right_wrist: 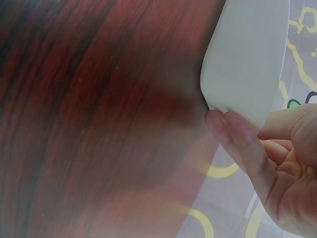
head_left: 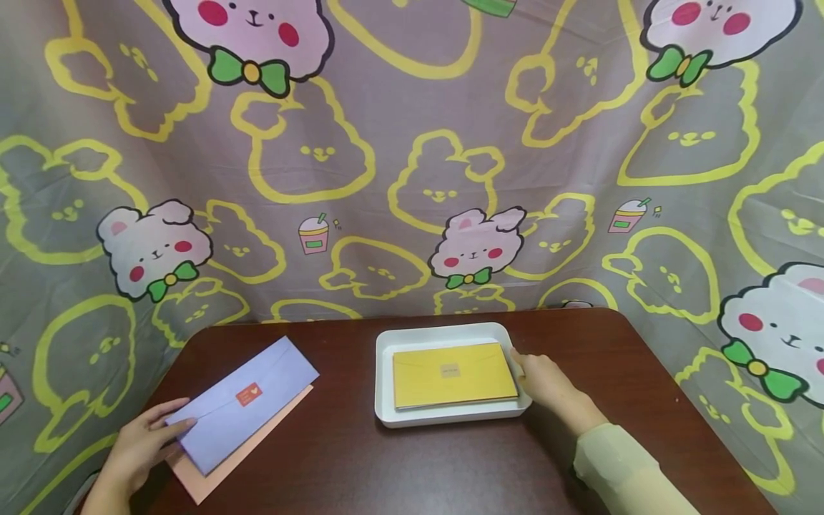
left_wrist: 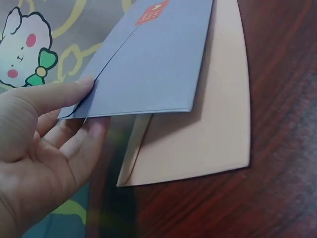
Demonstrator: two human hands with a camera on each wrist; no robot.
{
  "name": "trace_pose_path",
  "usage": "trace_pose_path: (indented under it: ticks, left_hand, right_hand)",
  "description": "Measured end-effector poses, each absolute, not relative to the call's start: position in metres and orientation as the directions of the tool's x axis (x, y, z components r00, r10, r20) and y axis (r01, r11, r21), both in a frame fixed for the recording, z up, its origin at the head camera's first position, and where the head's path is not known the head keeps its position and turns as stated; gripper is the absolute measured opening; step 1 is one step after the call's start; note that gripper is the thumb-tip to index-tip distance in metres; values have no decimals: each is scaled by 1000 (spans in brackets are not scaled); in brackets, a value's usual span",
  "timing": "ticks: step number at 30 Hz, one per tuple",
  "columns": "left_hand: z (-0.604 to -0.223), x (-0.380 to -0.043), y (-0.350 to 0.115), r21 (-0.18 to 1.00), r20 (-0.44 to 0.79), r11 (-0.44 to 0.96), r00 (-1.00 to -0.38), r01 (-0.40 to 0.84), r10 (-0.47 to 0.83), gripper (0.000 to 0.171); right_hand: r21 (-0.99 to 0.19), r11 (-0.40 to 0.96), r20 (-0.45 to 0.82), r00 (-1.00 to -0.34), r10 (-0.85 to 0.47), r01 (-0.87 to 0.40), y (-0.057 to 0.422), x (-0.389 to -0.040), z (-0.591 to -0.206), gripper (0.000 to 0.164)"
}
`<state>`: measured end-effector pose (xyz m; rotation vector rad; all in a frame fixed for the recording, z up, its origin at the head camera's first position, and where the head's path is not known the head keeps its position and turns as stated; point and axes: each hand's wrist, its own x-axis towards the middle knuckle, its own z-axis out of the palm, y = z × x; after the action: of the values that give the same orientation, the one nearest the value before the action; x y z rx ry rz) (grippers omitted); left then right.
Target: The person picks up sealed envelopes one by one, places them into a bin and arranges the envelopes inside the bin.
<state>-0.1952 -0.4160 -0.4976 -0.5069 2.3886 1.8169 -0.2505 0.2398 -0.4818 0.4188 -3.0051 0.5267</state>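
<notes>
A lavender envelope [head_left: 241, 408] with a red sticker lies over a peach envelope [head_left: 219, 478] at the table's left. My left hand [head_left: 144, 440] pinches the lavender envelope by its near left corner, thumb on top and fingers beneath. In the left wrist view that end is lifted off the peach envelope [left_wrist: 198, 144]. A white tray [head_left: 450, 419] stands right of centre and holds a yellow envelope [head_left: 421, 386] with a small tan label; another pale edge shows under it. My right hand [head_left: 547, 379] grips the tray's right wall, seen closely in the right wrist view.
Everything rests on a dark brown wooden table [head_left: 347, 472] with rounded far corners. A grey curtain [head_left: 360, 164] printed with bunnies and yellow outlines hangs behind and along both sides.
</notes>
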Motion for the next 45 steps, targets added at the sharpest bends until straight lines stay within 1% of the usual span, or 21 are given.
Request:
trace_pose_path:
  ticks: [4, 8, 13, 18, 26, 31, 33, 39, 43, 45]
  left_hand:
    - [-502, -189, -416, 935, -290, 153, -939, -319, -184, 43]
    - [-509, -187, -416, 947, -289, 84, -938, -309, -194, 42]
    - [-516, -183, -413, 974, -225, -14, -951, -227, -211, 40]
    - [-516, -184, -408, 985, -174, -29, -959, -172, -224, 38]
    - [-508, -189, -399, 983, -179, -92, -954, -161, -241, 41]
    - [-501, -193, -389, 974, -225, -102, -939, -205, -261, 36]
    - [-498, -195, -384, 973, -226, -100, -938, -206, -262, 35]
    - [-493, -201, -370, 991, -136, -40, -956, -131, -261, 35]
    - [-487, -205, -361, 993, -114, -9, -959, -116, -258, 35]
    - [-483, -207, -356, 994, -110, -20, -963, -108, -248, 35]
  right_hand:
    - [-323, 902, 117, -958, -262, -286, 241, -251, -482, 52]
    - [-325, 901, 117, -958, -263, -287, 241, -251, -483, 52]
    - [-325, 901, 116, -957, -265, -288, 241, -251, -483, 52]
    - [-320, 899, 136, -953, -269, -299, 241, -250, -481, 52]
    - [-321, 898, 131, -953, -274, -303, 240, -250, -480, 53]
    - [-322, 898, 126, -954, -274, -300, 240, -250, -481, 53]
    - [-326, 896, 126, -953, -276, -302, 241, -251, -481, 53]
    - [-330, 895, 111, -954, -278, -300, 241, -251, -481, 53]
    - [-338, 895, 102, -957, -273, -291, 241, -251, -480, 53]
    - [-338, 895, 101, -957, -273, -291, 241, -251, -480, 53]
